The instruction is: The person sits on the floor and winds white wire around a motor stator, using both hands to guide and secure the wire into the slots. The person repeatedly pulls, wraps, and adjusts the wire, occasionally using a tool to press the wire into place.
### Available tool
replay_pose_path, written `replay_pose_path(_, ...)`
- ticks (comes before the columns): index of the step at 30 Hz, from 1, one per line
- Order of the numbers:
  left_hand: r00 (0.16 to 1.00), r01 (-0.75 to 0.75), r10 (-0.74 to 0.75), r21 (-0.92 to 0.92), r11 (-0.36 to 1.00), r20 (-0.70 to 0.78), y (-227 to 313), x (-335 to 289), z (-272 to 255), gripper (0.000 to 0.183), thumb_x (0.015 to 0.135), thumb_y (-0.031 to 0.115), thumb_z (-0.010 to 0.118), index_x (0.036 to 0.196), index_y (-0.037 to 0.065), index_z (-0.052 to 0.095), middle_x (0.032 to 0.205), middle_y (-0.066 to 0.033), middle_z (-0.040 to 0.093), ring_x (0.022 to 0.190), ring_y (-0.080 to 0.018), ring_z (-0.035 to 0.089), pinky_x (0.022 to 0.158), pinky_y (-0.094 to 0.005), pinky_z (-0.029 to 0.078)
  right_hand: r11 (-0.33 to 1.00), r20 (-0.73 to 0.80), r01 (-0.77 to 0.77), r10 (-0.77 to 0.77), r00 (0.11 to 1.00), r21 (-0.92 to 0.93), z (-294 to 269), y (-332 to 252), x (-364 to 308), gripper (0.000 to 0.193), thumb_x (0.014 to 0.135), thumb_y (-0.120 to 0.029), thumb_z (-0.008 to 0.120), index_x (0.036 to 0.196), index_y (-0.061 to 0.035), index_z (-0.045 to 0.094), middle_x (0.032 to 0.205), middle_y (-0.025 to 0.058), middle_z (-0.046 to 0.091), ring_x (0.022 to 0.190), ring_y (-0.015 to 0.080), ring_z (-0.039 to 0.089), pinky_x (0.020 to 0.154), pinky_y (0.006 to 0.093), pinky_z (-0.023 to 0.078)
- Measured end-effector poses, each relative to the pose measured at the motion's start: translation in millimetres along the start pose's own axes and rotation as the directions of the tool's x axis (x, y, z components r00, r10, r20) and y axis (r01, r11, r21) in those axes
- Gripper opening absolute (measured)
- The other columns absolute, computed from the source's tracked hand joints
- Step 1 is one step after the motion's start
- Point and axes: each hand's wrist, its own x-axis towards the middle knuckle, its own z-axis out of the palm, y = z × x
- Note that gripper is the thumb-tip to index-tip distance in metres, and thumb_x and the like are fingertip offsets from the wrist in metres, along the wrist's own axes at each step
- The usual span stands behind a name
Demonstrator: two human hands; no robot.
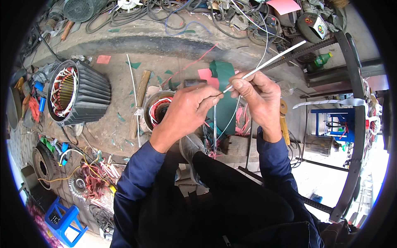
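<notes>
My right hand (258,97) pinches a thin white sleeving tube (285,53) between thumb and fingers. The tube slants up to the right, and its lower end points at my left hand (186,105). The left fingertips are closed on what looks like a fine dark wire (220,94), which meets the tube's end; most of it is hidden by the fingers. Under my left hand stands a round motor stator (155,107) with red and white windings, partly covered by the hand. A dark green insulating sheet (225,74) and pink paper pieces (209,76) lie beneath both hands.
At the left stands a large ribbed motor housing (89,91) with laced windings. A wooden stick (143,87) lies near the stator. Copper wire scraps (95,180) and a blue stool (66,221) are at lower left. A dark metal frame (351,82) rises on the right; cables (165,16) heap at the back.
</notes>
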Motion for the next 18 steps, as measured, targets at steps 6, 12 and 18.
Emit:
replay_pose_path(6, 0.996, -0.049, 0.056, 0.099, 0.994, -0.071, -11, -6, 2, 0.005, 0.096, 0.003, 0.073, 0.1, 0.0, 0.073, 0.088, -0.0118, 0.072, 0.075, -0.0259, 0.069, 0.068, -0.036, 0.053, 0.994, -0.143, -0.03, 0.044, 0.989, 0.102, 8, 12, -9, 0.012, 0.1, -0.008, 0.077, 0.096, 0.0025, 0.073, 0.088, 0.0053, 0.076, 0.072, 0.0066, 0.065, 0.066, 0.0234, 0.052)
replay_pose_path(12, 0.993, -0.044, 0.06, 0.155, 0.987, -0.101, -8, -5, 5, 0.004, 0.096, 0.004, 0.074, 0.098, 0.002, 0.073, 0.084, -0.0113, 0.068, 0.072, -0.0287, 0.066, 0.065, -0.0369, 0.052, 0.998, -0.084, -0.067, 0.067, 0.994, 0.001, 28, 26, -16, 0.017, 0.1, -0.011, 0.079, 0.09, -0.001, 0.069, 0.077, 0.0, 0.071, 0.07, 0.0038, 0.06, 0.063, 0.0238, 0.05)
replay_pose_path(18, 0.995, -0.003, 0.029, 0.276, 0.961, -0.09, -17, -14, 2, 0.006, 0.093, 0.002, 0.074, 0.099, 0.003, 0.072, 0.085, -0.0157, 0.067, 0.073, -0.0355, 0.069, 0.064, -0.0421, 0.053, 0.992, -0.104, -0.079, 0.089, 0.991, 0.099, 30, 35, -22, 0.012, 0.104, -0.011, 0.074, 0.101, 0.0002, 0.071, 0.085, 0.0023, 0.075, 0.072, 0.0059, 0.063, 0.065, 0.0245, 0.053)
